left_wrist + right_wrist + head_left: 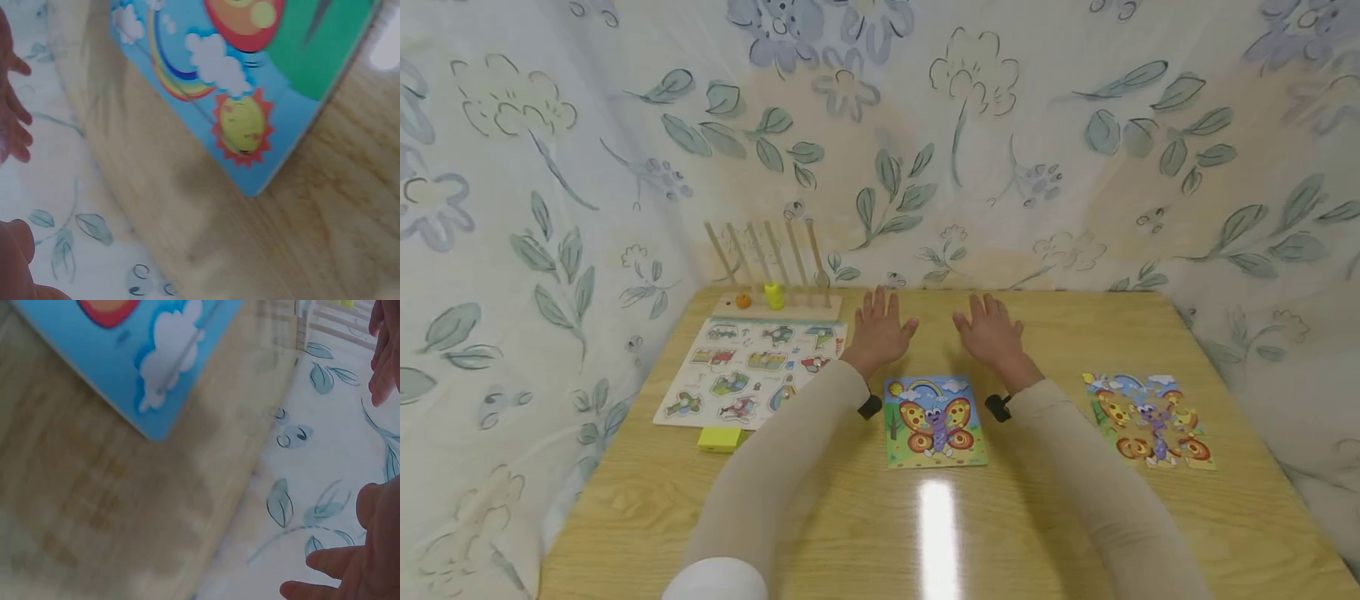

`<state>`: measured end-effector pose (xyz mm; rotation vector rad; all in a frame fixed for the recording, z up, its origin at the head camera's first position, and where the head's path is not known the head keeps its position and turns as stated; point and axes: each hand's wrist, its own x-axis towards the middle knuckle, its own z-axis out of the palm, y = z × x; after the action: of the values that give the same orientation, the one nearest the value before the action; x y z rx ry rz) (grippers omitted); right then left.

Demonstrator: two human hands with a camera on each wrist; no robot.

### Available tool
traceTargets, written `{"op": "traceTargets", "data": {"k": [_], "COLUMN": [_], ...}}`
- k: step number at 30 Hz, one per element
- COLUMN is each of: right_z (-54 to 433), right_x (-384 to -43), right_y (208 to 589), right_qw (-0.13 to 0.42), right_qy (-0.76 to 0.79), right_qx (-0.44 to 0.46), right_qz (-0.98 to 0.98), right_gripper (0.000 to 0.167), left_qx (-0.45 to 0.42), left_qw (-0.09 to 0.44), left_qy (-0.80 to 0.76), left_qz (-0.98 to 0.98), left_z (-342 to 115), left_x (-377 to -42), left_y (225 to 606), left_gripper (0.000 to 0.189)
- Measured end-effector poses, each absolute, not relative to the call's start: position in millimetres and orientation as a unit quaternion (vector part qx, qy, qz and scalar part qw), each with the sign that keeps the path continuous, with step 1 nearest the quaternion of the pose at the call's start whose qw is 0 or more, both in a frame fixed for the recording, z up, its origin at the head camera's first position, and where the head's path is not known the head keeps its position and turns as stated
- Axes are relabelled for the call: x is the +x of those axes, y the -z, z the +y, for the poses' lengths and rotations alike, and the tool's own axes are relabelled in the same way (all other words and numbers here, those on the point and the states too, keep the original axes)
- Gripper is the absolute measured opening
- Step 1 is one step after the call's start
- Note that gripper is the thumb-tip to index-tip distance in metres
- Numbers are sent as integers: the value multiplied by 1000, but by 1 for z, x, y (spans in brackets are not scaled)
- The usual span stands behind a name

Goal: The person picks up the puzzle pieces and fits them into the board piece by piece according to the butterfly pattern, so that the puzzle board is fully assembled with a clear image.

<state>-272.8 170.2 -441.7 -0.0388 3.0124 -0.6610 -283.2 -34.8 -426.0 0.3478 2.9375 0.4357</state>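
Observation:
My left hand (878, 335) is held out over the table with its fingers spread and nothing in them. To its right my right hand (992, 335) reaches forward the same way, also holding nothing. Nearest to both, between the wrists, lies a square butterfly picture board (936, 422), with a sun, a rainbow and clouds along its top. The left wrist view catches the board's sun corner (242, 128); in the right wrist view a cloud corner (169, 353) shows. Farther right sits a butterfly jigsaw puzzle (1152, 419) of the same picture, its pieces slightly shifted and its edge uneven.
On the left lies a white board with picture pieces (748, 361), with a yellow block (721, 439) at its front edge. Behind it stands a wooden rack of upright pegs (778, 307), holding an orange bead and a yellow bead. Flowered cloth (880, 125) hangs behind the table (850, 533).

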Motion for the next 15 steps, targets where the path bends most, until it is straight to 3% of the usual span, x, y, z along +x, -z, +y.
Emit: {"op": "traceTargets", "data": {"k": [6,15], "right_z": [164,177], "right_x": [-273,-225], "right_y": [447,447], "right_qw": [22,0], "right_qy": [210,191], "right_qx": [-22,-123], "right_qz": [977,974], "right_gripper": [68,72], "left_qx": [133,178], "left_qw": [95,184], "left_qy": [-143,-160], "left_qz": [976,953], "left_z": [-48,-74], "left_x": [-271,-180], "left_y": [429,448], "left_gripper": [85,111]}}
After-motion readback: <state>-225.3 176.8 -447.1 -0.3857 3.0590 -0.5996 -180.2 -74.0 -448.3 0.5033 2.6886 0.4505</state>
